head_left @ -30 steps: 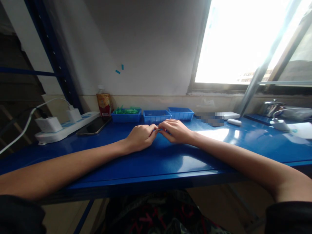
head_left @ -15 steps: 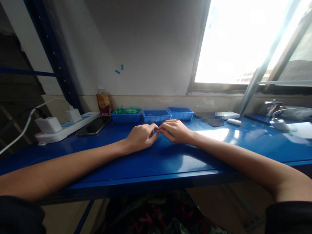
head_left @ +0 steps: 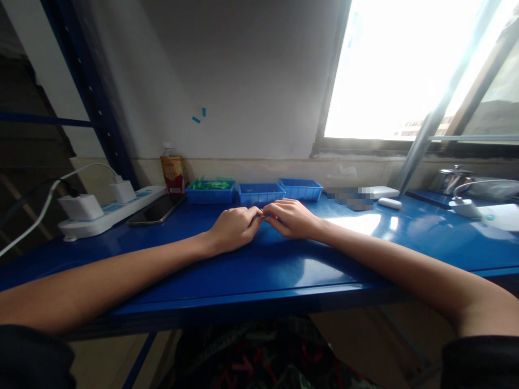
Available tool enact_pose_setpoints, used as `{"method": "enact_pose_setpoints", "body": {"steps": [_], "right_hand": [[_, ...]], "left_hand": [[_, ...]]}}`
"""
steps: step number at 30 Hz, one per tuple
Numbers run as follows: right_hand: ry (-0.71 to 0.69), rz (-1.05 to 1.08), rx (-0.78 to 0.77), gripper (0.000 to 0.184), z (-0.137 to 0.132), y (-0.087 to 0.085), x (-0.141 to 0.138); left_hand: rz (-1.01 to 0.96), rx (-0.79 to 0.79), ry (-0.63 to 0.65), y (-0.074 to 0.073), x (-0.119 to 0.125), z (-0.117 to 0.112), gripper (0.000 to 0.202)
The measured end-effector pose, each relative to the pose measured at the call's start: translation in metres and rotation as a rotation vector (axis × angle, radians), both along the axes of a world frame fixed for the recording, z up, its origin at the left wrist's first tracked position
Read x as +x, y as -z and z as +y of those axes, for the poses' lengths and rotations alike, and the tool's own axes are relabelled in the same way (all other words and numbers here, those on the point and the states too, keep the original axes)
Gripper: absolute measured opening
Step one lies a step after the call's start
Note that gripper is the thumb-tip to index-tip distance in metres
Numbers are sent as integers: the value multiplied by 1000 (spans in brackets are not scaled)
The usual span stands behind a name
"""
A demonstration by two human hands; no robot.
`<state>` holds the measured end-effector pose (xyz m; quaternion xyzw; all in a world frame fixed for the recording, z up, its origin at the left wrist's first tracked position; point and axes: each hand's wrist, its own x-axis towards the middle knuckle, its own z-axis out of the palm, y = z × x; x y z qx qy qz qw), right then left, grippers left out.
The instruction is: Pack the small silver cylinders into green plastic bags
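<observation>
Just above the blue table [head_left: 243, 275], my left hand [head_left: 234, 228] and my right hand [head_left: 292, 218] meet at the fingertips. Both are closed in a pinch. A tiny piece [head_left: 264, 216] shows between them, thin and dull-coloured, too small for me to name. Right behind my hands stands a blue bin [head_left: 261, 189] with a few small things in it that I cannot make out. Another blue bin [head_left: 300, 189] sits to its right. On the left, a third blue bin [head_left: 211, 195] holds green pieces [head_left: 208, 184].
At left lie a white power strip [head_left: 113, 213] with plugged-in chargers and a dark phone [head_left: 156, 209]. A drink bottle [head_left: 174, 170] stands against the wall. To the right are a small white case [head_left: 390, 203], a metal pot [head_left: 451, 179] and a white charger [head_left: 465, 207] with a cable.
My left fingers have closed in, narrowing the gap between thumb and forefinger. A bit more of the tiny piece shows between my fingertips. My right hand has hardly moved.
</observation>
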<state>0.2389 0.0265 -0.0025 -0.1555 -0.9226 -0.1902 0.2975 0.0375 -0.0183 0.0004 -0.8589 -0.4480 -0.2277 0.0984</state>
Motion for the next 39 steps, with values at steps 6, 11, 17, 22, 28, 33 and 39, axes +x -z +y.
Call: {"method": "enact_pose_setpoints", "body": {"steps": [6, 11, 17, 22, 28, 33, 39], "right_hand": [[26, -1, 7, 23, 0, -1, 0], [28, -20, 9, 26, 0, -1, -1], [31, 22, -12, 21, -4, -2, 0], [7, 25, 24, 17, -3, -1, 0], [-3, 36, 42, 15, -1, 0, 0], [16, 33, 35, 17, -2, -2, -1], [21, 25, 6, 20, -3, -2, -1]], "left_hand": [[-32, -10, 5, 0, 0, -1, 26], [-40, -12, 28, 0, 0, -2, 24], [-28, 15, 5, 1, 1, -1, 26], [-5, 25, -15, 1, 0, -1, 30], [-31, 5, 1, 1, 0, -1, 26], [-90, 0, 50, 3, -1, 1, 22], [-91, 16, 54, 3, -1, 1, 20]]}}
